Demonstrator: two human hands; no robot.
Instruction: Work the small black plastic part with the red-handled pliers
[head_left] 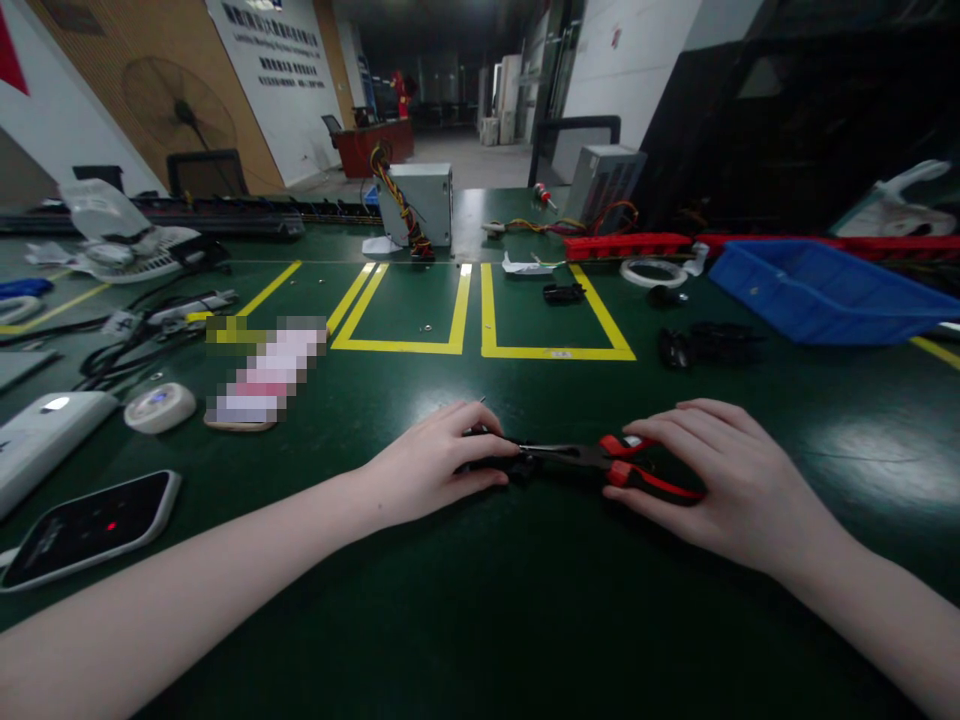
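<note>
In the head view my right hand (720, 480) is wrapped round the red and black handles of a pair of needle-nose pliers (615, 462). The pliers' long jaws point left toward my left hand (450, 455). Its fingers are closed on a small black part (517, 462), partly hidden under them and low over the green table. The jaw tips meet this part at its right end; whether they grip it I cannot tell. Behind the hands, a small black piece (564, 293) lies inside a yellow taped frame (559, 353).
Right of centre are dark black parts (709, 345), a blue bin (832, 290) and a white tape roll (652, 272). Two metal power supply boxes (431, 205) (604, 185) stand at the back. At left lie a phone-like device (94, 525), a round white object (159, 408) and tangled cables (142, 330).
</note>
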